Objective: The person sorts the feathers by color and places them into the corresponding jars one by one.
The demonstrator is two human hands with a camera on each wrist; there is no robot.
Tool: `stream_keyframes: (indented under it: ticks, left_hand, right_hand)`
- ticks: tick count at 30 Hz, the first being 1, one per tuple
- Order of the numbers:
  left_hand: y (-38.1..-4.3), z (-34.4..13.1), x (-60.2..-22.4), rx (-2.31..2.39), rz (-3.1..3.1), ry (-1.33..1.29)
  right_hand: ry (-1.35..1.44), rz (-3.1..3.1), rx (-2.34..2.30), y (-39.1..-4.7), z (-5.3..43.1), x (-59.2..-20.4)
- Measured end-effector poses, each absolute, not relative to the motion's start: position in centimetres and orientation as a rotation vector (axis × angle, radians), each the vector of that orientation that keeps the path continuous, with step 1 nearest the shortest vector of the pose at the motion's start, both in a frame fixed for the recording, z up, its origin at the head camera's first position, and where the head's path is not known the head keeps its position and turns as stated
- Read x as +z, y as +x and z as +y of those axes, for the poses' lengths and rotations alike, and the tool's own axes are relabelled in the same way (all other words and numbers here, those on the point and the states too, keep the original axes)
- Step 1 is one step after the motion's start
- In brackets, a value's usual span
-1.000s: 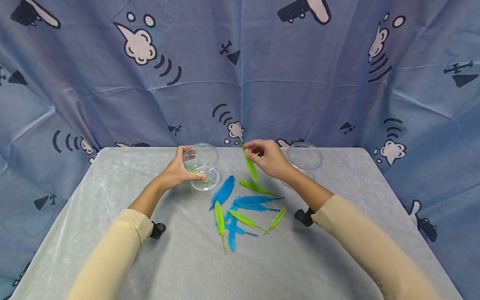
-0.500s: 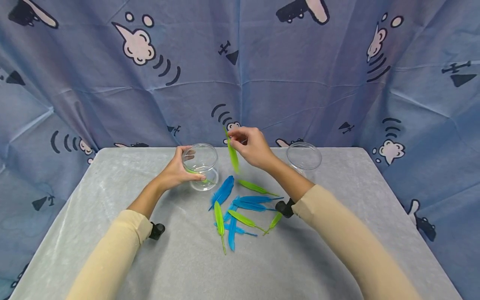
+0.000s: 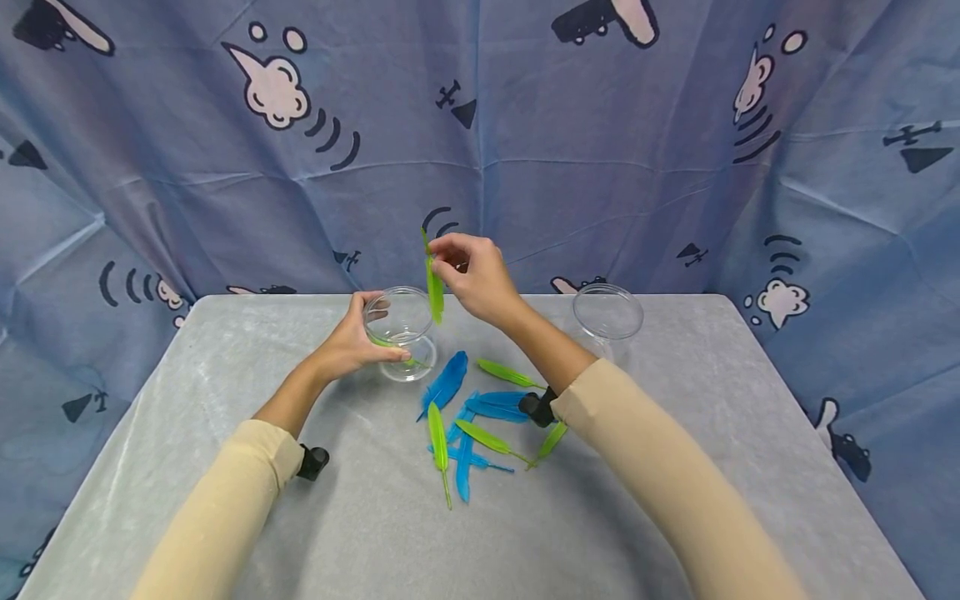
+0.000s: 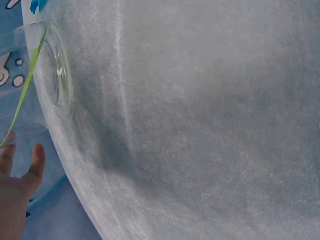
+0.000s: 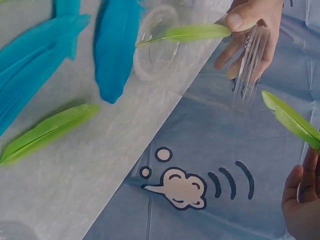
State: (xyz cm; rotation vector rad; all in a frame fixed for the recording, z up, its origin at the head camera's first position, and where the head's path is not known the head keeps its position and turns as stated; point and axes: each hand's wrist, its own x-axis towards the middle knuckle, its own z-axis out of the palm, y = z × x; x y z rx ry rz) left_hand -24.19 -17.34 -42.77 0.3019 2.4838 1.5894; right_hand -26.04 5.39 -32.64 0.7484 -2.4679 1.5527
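Observation:
My left hand [image 3: 348,337] grips a clear, round plastic jar [image 3: 400,329] at the back of the table, thumb at the near side and fingers round the far side. Inside it lies a green feather [image 4: 27,82], slanting across the jar in the left wrist view. Between thumb and fingertips my right hand [image 3: 480,279] pinches another green feather [image 3: 435,292] near its quill. That feather hangs with its vane downward, its lower end overlapping the jar's right rim in the head view. Its broad tip points toward the jar opening in the right wrist view.
Several blue feathers [image 3: 447,382] and green feathers [image 3: 439,437] lie loosely piled mid-table, partly under my right forearm. A second clear jar [image 3: 609,312] stands at the back right, its base partly hidden by that arm. A patterned blue curtain [image 3: 525,125] hangs behind the table.
My right hand has moved left and up with the green feather, from over the pile to the right rim of the held jar. The left hand and jar have stayed put.

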Motion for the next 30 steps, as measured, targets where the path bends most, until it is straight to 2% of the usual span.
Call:
stream_keyframes:
  ticks: [2, 9, 30]
  left_hand:
    - [-24.2, -17.4, -42.8, 1.590, 2.483, 0.306]
    - [-22.3, -16.3, -39.1, 1.603, 2.439, 0.308]
    - [-22.5, -16.3, -39.5, 1.586, 2.448, 0.303]
  right_hand:
    - [0.754, -2.452, 1.561, -26.0, 5.1, -32.6]
    - [0.742, -2.388, 1.588, -26.5, 4.3, -32.6]
    - [0.790, -2.590, 1.432, -25.9, 3.3, -35.7]
